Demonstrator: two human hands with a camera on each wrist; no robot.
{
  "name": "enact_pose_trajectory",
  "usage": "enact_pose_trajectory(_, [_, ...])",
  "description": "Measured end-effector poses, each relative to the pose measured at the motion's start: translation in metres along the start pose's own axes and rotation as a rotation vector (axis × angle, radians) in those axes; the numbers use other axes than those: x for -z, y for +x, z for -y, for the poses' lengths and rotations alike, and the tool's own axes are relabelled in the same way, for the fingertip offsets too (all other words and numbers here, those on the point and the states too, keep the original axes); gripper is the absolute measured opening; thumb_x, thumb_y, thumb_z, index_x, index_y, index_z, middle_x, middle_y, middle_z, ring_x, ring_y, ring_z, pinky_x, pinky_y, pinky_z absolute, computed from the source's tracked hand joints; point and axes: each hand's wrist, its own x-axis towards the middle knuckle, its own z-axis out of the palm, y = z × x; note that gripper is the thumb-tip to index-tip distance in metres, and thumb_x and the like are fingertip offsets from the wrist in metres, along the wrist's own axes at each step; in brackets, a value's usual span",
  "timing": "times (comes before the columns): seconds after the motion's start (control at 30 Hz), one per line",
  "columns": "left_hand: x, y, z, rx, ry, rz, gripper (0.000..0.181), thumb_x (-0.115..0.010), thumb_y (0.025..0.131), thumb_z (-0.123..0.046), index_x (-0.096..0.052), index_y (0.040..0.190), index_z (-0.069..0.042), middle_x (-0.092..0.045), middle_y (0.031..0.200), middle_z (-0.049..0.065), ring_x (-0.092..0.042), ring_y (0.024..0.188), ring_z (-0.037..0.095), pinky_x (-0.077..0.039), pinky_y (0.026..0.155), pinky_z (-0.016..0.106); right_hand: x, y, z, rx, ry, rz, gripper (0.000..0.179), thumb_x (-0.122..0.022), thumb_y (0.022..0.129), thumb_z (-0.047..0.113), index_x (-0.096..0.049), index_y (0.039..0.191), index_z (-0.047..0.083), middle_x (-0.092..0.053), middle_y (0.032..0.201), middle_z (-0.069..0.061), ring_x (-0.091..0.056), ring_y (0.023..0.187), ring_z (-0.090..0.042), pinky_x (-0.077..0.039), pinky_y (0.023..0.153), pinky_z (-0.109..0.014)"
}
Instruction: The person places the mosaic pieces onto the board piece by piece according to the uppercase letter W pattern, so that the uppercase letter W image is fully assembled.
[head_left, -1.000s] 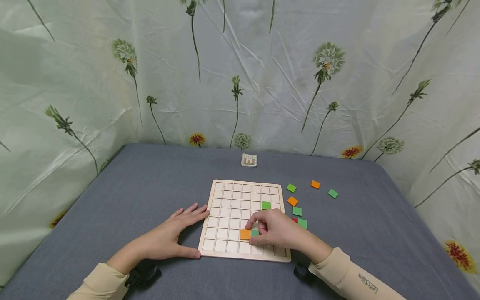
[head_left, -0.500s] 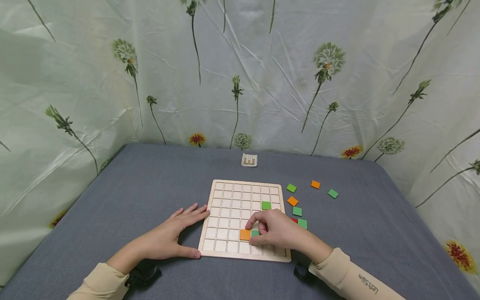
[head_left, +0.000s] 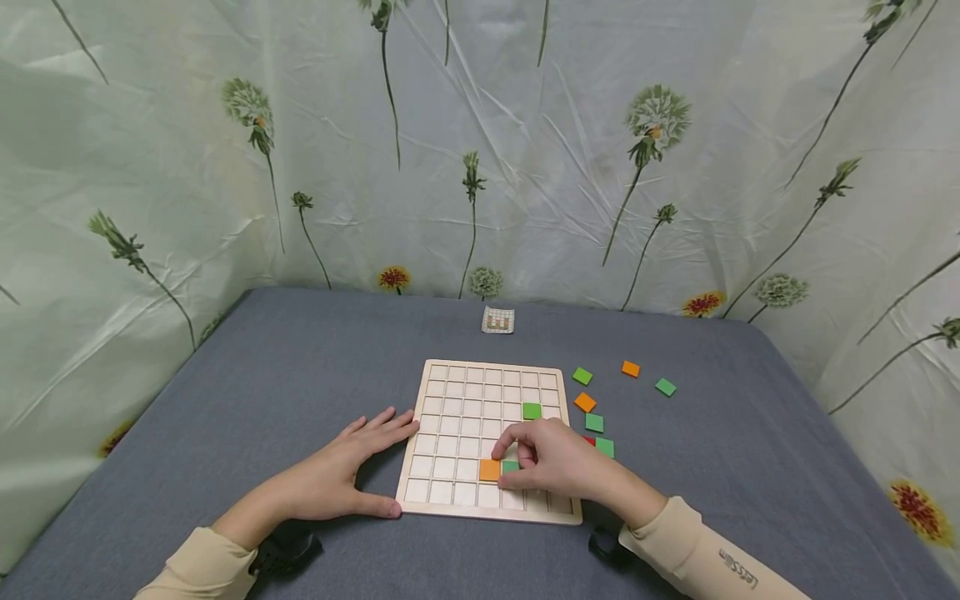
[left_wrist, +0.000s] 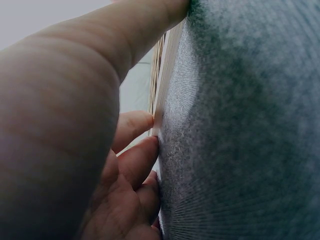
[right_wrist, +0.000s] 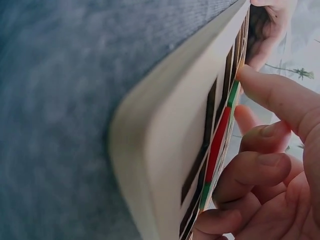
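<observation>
A light wooden grid board [head_left: 480,506] lies on the grey cloth. My left hand [head_left: 341,473] lies spread along its left side, fingertips at the frame's edge and thumb by the near-left corner. Over the board's lower right, my right hand [head_left: 557,458] holds an orange tile [head_left: 490,470] by its edges between thumb and forefinger. Right of that tile sits a green tile [head_left: 510,467], partly covered by the hand. In the right wrist view a red tile [right_wrist: 218,142] and another green piece [right_wrist: 205,195] continue the row. A brighter green tile [head_left: 532,411] sits farther up the grid.
Loose tiles lie right of the board: orange [head_left: 585,402], lime green [head_left: 582,376] and several others, with a red one [head_left: 589,440] partly hidden. A small printed grid card [head_left: 498,320] lies behind the board. A flower-patterned curtain [head_left: 555,167] borders the table.
Almost nothing differs. The right hand stays at the orange tile, which appears shifted very slightly, and the left hand keeps its place at the board's edge.
</observation>
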Motion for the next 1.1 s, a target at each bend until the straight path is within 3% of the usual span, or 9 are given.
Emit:
enact_pose_trajectory(0.37, [0.0, -0.001, 0.001, -0.011, -0.006, -0.004, 0.102, -0.087, 0.085, -0.059, -0.039, 0.168, -0.025, -0.031, 0.178, 0.003, -0.019, 0.167, 0.043, -0.009, 0.127, 0.07, 0.021, -0.009, -0.011, -0.051, 0.018, -0.046, 0.022, -0.087, 0.09, 0.022, -0.077, 0.108, 0.013, -0.047, 0.064, 0.008, -0.041, 0.056, -0.001, -0.037, 0.055, -0.019])
enact_pose_trajectory(0.6, [-0.002, 0.0, 0.003, -0.008, -0.009, -0.011, 0.102, -0.086, 0.084, -0.06, -0.039, 0.168, -0.026, -0.031, 0.178, 0.002, -0.018, 0.167, 0.043, -0.009, 0.128, 0.066, 0.046, -0.019, -0.033, -0.076, -0.033, -0.113, 0.025, -0.086, 0.091, 0.025, -0.077, 0.109, 0.012, -0.045, 0.066, 0.008, -0.04, 0.057, -0.003, -0.036, 0.056, -0.02])
enact_pose_trajectory(0.83, [-0.008, -0.003, 0.002, -0.004, -0.003, -0.021, 0.102, -0.086, 0.084, -0.062, -0.039, 0.168, -0.027, -0.031, 0.178, 0.002, -0.019, 0.167, 0.042, -0.008, 0.128, 0.065, 0.068, -0.033, -0.054, -0.152, 0.017, -0.165, 0.027, -0.087, 0.091, 0.023, -0.077, 0.111, 0.008, -0.047, 0.068, 0.004, -0.038, 0.055, -0.006, -0.034, 0.052, -0.022])
enact_pose_trajectory(1.1, [-0.013, -0.005, -0.002, 0.019, -0.006, -0.017, 0.103, -0.086, 0.083, -0.063, -0.039, 0.168, -0.029, -0.03, 0.178, -0.001, -0.017, 0.168, 0.039, -0.007, 0.129, 0.062, 0.081, -0.049, -0.074, -0.168, 0.04, -0.174, 0.03, -0.087, 0.091, 0.021, -0.076, 0.113, 0.004, -0.048, 0.069, 0.002, -0.04, 0.057, -0.005, -0.036, 0.053, -0.022])
